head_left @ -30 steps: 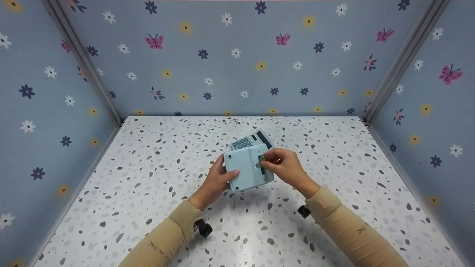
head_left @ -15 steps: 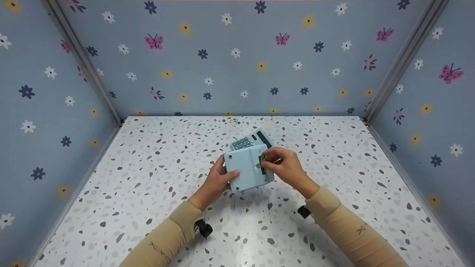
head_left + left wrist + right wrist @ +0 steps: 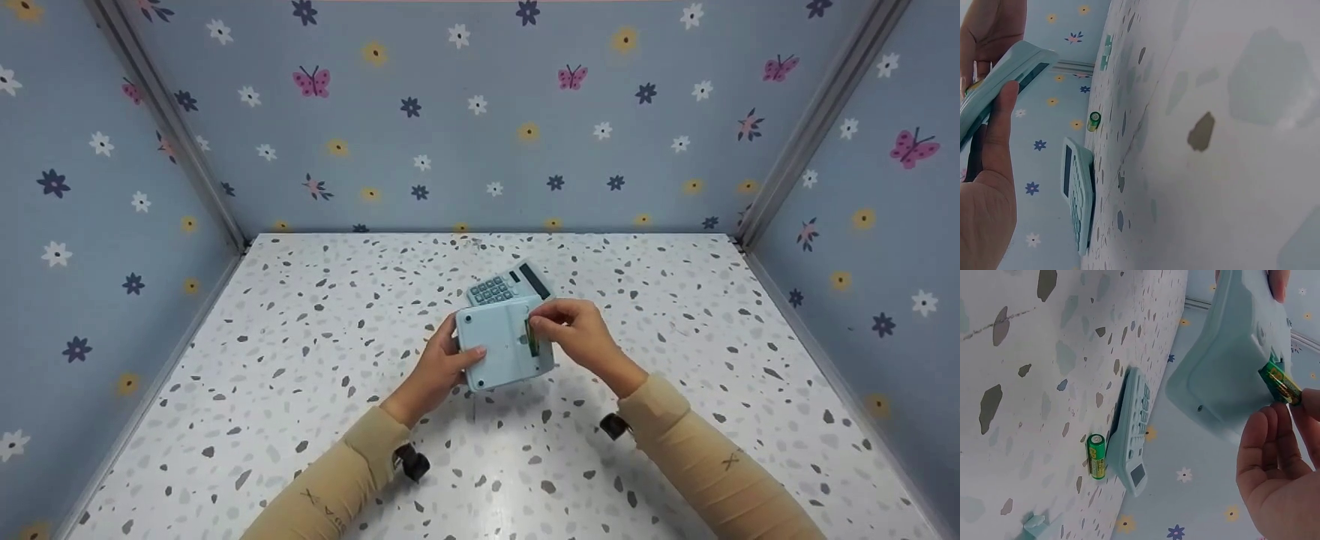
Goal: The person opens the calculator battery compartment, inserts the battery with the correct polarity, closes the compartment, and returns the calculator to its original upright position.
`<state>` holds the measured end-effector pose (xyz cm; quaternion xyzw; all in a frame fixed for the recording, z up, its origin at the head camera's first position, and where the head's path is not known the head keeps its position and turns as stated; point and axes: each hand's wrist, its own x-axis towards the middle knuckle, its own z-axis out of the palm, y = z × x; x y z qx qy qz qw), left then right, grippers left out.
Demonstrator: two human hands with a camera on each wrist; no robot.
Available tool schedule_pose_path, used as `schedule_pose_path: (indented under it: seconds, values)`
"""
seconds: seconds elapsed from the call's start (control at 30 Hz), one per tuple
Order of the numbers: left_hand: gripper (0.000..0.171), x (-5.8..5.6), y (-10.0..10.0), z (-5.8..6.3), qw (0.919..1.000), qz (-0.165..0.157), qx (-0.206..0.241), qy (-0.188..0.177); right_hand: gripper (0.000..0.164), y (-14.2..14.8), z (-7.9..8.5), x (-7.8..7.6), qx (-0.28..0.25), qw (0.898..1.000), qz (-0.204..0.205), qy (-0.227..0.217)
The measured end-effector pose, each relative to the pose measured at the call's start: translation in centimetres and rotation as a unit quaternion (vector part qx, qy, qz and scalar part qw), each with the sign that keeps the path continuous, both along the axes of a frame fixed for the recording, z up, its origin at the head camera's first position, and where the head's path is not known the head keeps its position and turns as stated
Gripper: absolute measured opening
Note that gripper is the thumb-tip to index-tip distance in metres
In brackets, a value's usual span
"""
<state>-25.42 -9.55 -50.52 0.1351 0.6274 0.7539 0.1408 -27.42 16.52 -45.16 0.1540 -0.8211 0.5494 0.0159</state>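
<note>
My left hand [image 3: 435,364] grips a light blue calculator [image 3: 491,349] by its left side, thumb on the back, which faces up. Near its right end the battery compartment is uncovered. With thumb and fingers, my right hand [image 3: 581,334] pinches one end of a green battery [image 3: 1280,384]; its other end is in the compartment, and the battery tilts out of it in the right wrist view. The calculator is held above the table, and its keys are hidden underneath.
A second light blue calculator [image 3: 499,289] lies keys up on the table [image 3: 337,300], just beyond the held one. Beside it lies a loose green battery [image 3: 1096,457]. A small pale teal plastic piece [image 3: 1034,525] is nearby. Flower-patterned walls [image 3: 480,135] enclose the back and sides.
My right thumb and fingers have shifted slightly up along the compartment with the battery's end, and more of the dark slot shows. The left hand's grip looks the same.
</note>
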Motion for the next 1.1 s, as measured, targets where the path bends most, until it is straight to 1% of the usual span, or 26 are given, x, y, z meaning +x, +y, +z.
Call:
schedule_pose_path:
  seconds: [0.07, 0.17, 0.3, 0.4, 0.47, 0.57, 0.63, 0.73, 0.87, 1.0, 1.1]
  values:
    - [0.078, 0.01, 0.04, -0.05, 1.0000, -0.002, -0.003, 0.003, 0.013, 0.04, 0.08, -0.15, -0.018, 0.999, -0.004, -0.040]
    - [0.078, 0.03, 0.11, -0.09, 1.0000, -0.003, -0.003, 0.005, 0.016, 0.12, 0.24, -0.33, -0.040, 0.994, -0.019, -0.101]
    - [0.076, 0.14, 0.10, -0.08, 1.0000, -0.002, -0.003, 0.007, 0.028, 0.18, 0.39, -0.53, -0.047, 0.985, -0.046, -0.157]
    - [0.075, 0.23, 0.05, -0.06, 1.0000, -0.002, -0.001, 0.009, 0.043, 0.10, 0.52, -0.53, -0.043, 0.980, -0.060, -0.183]
    - [0.075, 0.24, 0.06, -0.05, 1.0000, -0.002, 0.000, 0.010, 0.054, 0.04, 0.57, -0.51, -0.045, 0.977, -0.062, -0.199]
    - [0.075, 0.16, 0.10, -0.06, 0.9999, -0.001, 0.003, 0.010, 0.067, 0.05, 0.63, -0.45, -0.052, 0.972, -0.050, -0.224]
    - [0.075, 0.10, 0.12, -0.06, 0.9999, 0.000, 0.004, 0.011, 0.073, 0.08, 0.62, -0.48, -0.054, 0.967, -0.039, -0.245]
    - [0.075, 0.07, 0.11, -0.08, 0.9999, 0.001, 0.006, 0.010, 0.076, 0.11, 0.67, -0.44, -0.050, 0.960, -0.023, -0.275]
    - [0.074, 0.12, 0.07, -0.11, 0.9999, -0.001, 0.009, 0.011, 0.072, 0.06, 0.71, -0.40, -0.051, 0.952, -0.007, -0.303]
    - [0.073, 0.22, 0.01, -0.10, 0.9999, -0.002, 0.009, 0.015, 0.071, 0.03, 0.63, -0.38, -0.061, 0.945, 0.000, -0.320]
    - [0.073, 0.29, -0.01, -0.15, 0.9998, -0.001, 0.005, 0.017, 0.074, 0.00, 0.51, -0.34, -0.064, 0.944, -0.002, -0.324]
